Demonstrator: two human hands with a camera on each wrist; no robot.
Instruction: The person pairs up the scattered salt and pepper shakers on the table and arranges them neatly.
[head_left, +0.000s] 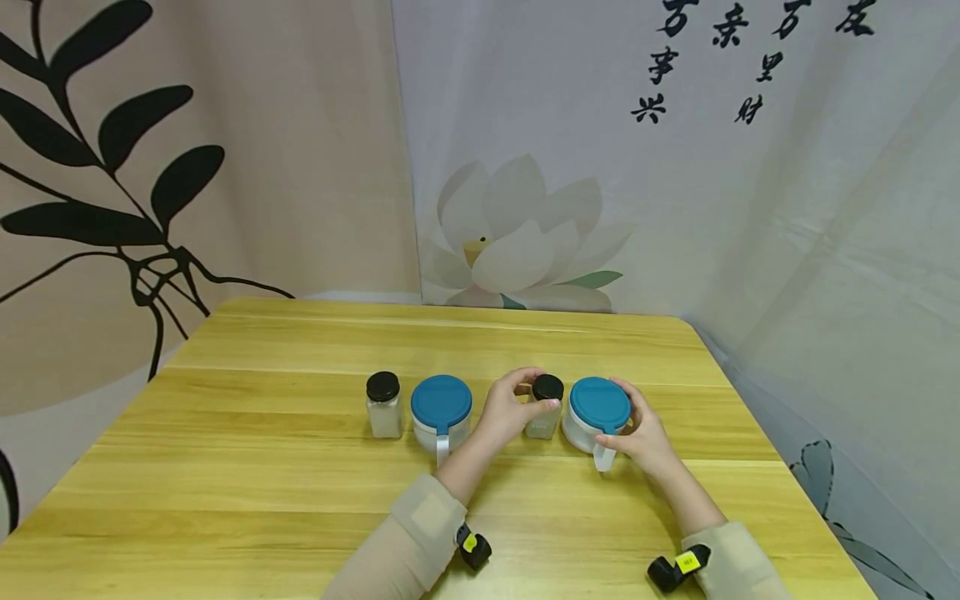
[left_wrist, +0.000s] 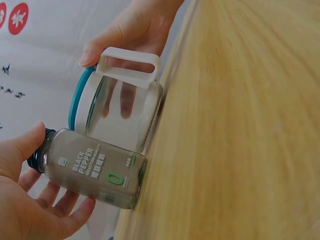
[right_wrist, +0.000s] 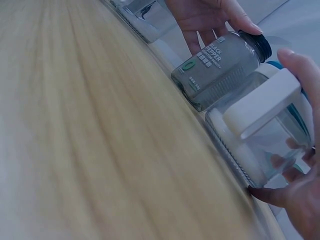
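My left hand (head_left: 507,410) grips a glass black pepper jar (left_wrist: 95,167) with a black lid, thumb near the lid and fingers along the far side. The jar stands upright on the table. Just right of it is a clear glass seasoning pot (right_wrist: 240,150) with a blue lid (head_left: 600,403) and a white handle (right_wrist: 267,102) facing the person. My right hand (head_left: 645,433) holds this pot, its thumb near the handle top and its fingers around the right side. In the left wrist view, pepper jar and pot stand side by side, very close.
Left of the hands, a second blue-lidded pot (head_left: 441,404) with a white handle and another black-capped jar (head_left: 384,407) stand on the wooden table (head_left: 300,483). A printed curtain (head_left: 525,125) hangs behind the table's back edge.
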